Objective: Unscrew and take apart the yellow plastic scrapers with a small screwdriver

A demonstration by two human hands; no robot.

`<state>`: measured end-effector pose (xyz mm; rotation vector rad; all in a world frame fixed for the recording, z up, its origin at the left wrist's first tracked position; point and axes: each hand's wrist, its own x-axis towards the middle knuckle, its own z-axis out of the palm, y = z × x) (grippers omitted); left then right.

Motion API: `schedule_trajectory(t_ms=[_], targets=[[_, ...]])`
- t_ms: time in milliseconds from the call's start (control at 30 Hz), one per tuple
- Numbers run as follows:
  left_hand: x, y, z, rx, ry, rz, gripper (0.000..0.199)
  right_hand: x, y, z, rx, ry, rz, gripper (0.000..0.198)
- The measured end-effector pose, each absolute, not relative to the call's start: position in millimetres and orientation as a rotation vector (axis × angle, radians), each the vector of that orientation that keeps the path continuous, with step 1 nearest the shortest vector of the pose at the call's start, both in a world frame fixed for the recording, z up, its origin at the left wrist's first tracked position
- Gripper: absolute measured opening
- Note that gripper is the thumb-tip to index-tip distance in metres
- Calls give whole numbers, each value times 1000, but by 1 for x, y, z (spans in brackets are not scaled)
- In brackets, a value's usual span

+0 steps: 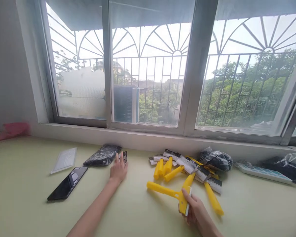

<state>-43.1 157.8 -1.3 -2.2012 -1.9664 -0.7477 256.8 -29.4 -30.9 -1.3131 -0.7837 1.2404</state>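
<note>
"As we look down through the head view, what do we have in our right hand?"

"We have a yellow scraper, held up over the near part of the table, right of the middle. Our thumb and fingers are closed round its wide head, and its handle points left."

"And our left hand?"

"We have it farther off and to the left, its fingers at a small black card. We can't tell whether they pinch the card or only touch it."

"What lies around that hand?"

"Just left of it we see a black parcel in shiny plastic. Nearer to us and farther left is a phone, and beyond the phone lies a flat pale packet."

"What do we see around the scraper we hold?"

"Just beyond it we see a heap of more scrapers, their yellow handles sticking out of black-and-white sleeves. Right of the heap's far side sits a dark bundle in clear plastic, and farther right lies a flat tray with blue-green patches."

"And at the far edge?"

"We have a wide window, with bars and green trees outside."
</note>
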Motion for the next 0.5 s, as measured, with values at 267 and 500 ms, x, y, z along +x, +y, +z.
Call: schedule_trajectory(t_ms=[267,500], targets=[[-46,157,-25,-2258,-2063,-486,84,256,-25,-29,-1396,-805,1122,49],[-55,123,-28,-2573,-1894,-180,81,252,-30,-28,-1611,-972,881,63]])
